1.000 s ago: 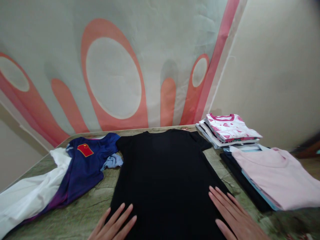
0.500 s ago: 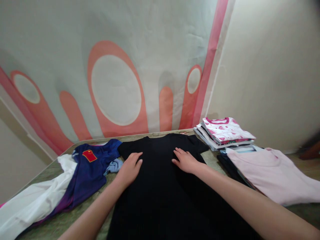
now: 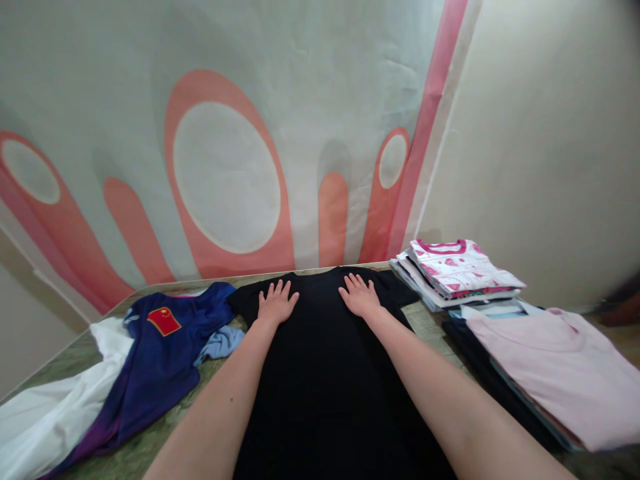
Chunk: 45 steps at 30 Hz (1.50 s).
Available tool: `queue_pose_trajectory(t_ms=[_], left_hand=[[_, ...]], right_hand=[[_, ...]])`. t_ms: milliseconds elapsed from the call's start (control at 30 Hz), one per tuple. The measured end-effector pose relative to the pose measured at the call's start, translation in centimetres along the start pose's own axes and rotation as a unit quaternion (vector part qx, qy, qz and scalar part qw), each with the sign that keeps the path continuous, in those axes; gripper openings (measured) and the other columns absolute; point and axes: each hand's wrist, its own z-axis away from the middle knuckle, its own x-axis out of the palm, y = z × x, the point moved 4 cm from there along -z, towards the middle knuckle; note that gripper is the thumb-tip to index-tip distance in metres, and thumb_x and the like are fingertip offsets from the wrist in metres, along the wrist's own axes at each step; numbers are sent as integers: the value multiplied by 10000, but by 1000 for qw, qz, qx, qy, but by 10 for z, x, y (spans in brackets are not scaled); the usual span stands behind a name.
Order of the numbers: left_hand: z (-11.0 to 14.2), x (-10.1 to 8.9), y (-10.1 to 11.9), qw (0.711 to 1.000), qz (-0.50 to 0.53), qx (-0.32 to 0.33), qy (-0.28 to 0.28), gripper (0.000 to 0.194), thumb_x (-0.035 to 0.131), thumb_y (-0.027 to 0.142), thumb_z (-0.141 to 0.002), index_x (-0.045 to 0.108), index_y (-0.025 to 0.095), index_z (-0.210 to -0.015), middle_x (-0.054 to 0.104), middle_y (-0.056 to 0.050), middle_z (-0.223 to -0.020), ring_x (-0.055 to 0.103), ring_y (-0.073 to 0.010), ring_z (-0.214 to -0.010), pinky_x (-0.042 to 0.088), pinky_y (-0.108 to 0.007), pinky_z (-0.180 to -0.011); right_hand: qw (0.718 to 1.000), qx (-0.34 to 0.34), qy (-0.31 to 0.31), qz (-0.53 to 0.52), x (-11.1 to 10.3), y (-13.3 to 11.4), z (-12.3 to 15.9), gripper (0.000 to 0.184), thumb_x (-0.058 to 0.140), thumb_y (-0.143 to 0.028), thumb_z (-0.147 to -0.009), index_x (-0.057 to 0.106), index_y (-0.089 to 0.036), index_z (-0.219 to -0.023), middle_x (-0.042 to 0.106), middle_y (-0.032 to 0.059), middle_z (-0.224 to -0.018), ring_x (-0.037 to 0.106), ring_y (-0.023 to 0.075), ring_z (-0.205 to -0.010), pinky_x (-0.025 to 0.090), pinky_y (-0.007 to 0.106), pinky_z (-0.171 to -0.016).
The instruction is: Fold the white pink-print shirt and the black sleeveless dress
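Observation:
A black short-sleeved T-shirt (image 3: pixel 325 373) lies spread out in front of me, its collar end toward the wall and its lower part running out of view at the bottom. My left hand (image 3: pixel 277 302) rests flat on its upper left, below the shoulder, with fingers spread. On the upper right of the shirt, my right hand (image 3: pixel 359 295) lies palm down, its fingers apart too. Neither hand grips the cloth. The short sleeves stretch out to both sides beyond my hands.
To the left lie a navy jersey (image 3: pixel 165 363) with a red flag patch, a white garment (image 3: pixel 55 413) and a light blue cloth (image 3: pixel 220 342). At right stand a folded stack topped by a pink-and-white patterned shirt (image 3: pixel 457 267) and another under a pale pink shirt (image 3: pixel 560 373). A wall (image 3: pixel 310 100) rises behind.
Both hands have slid forward over the black T-shirt toward its shoulders, and their fingers are more spread. The camera view has shifted slightly.

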Motion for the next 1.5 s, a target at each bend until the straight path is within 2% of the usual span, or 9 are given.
queue_pose_trajectory(t_ms=[200, 267, 467, 667, 800, 933, 1067, 1367, 1500], left_hand=[[-25, -2, 5, 998, 3, -51, -30, 586, 215, 465, -947, 322, 243, -1479, 200, -77, -1573, 192, -356, -1425, 216, -653, -1063], [-26, -2, 13, 998, 4, -60, -3, 559, 220, 397, -949, 360, 216, -1459, 208, -89, -1571, 181, -347, -1430, 229, -669, -1049], [-22, 5, 29, 999, 22, 31, -1, 586, 161, 508, -953, 286, 297, -1485, 188, -24, -1580, 160, -306, -1442, 174, -644, -1090], [-37, -3, 37, 997, 17, -44, -67, 588, 325, 456, -899, 382, 250, -1447, 236, -81, -1565, 203, -394, -1411, 218, -686, -1045], [-30, -6, 48, 997, 24, -71, 3, 591, 301, 378, -916, 334, 166, -1467, 214, -144, -1564, 158, -397, -1423, 190, -669, -1068], [-16, -13, 51, 993, 46, 19, 112, 552, 258, 324, -958, 242, 217, -1499, 192, -84, -1579, 87, -279, -1457, 202, -577, -1113], [-16, -5, 54, 991, 51, 119, 11, 525, 199, 478, -978, 305, 324, -1468, 265, -9, -1558, 177, -259, -1441, 178, -600, -1107], [-19, 5, 51, 994, 43, 96, -18, 571, 179, 555, -958, 288, 341, -1475, 207, 15, -1575, 154, -288, -1444, 143, -641, -1097], [-16, -14, 58, 992, 46, 105, 51, 548, 252, 452, -974, 274, 258, -1486, 164, -27, -1587, 100, -266, -1456, 199, -587, -1108]], right_hand=[[1000, 0, 25, -9, 2, -7, -11, 628, 149, -501, -971, 250, -178, -1501, 168, 73, -1580, 109, 261, -1442, 45, 510, -1131], [1000, -4, 25, -10, 3, -7, -10, 625, 147, -496, -973, 250, -177, -1500, 165, 76, -1581, 103, 262, -1443, 38, 510, -1131], [1000, -17, 12, -8, -3, -10, -9, 574, 174, -455, -978, 251, -225, -1499, 162, 48, -1584, 107, 279, -1440, 62, 553, -1121], [999, 10, -31, 12, -11, -32, -25, 533, 334, -364, -943, 401, -141, -1423, 306, 179, -1516, 274, 363, -1368, 140, 659, -1051], [1000, -16, -1, -2, -3, -38, -28, 582, 178, -435, -980, 251, -174, -1495, 160, 89, -1581, 110, 280, -1438, 67, 559, -1117], [1000, -20, 11, -13, 8, -32, -30, 625, 144, -494, -973, 235, -176, -1503, 135, 74, -1587, 84, 264, -1444, 34, 532, -1124], [1000, -15, 15, -16, 10, -24, -34, 656, 129, -521, -965, 227, -161, -1505, 127, 72, -1587, 81, 251, -1446, 31, 506, -1131], [999, 38, -4, 1, 10, 5, -38, 698, 119, -523, -959, 193, -100, -1510, 106, 92, -1588, 70, 253, -1448, 41, 452, -1142], [999, 46, -1, 5, 10, 4, -37, 691, 117, -515, -962, 183, -104, -1513, 108, 94, -1588, 61, 260, -1449, 36, 461, -1139]])
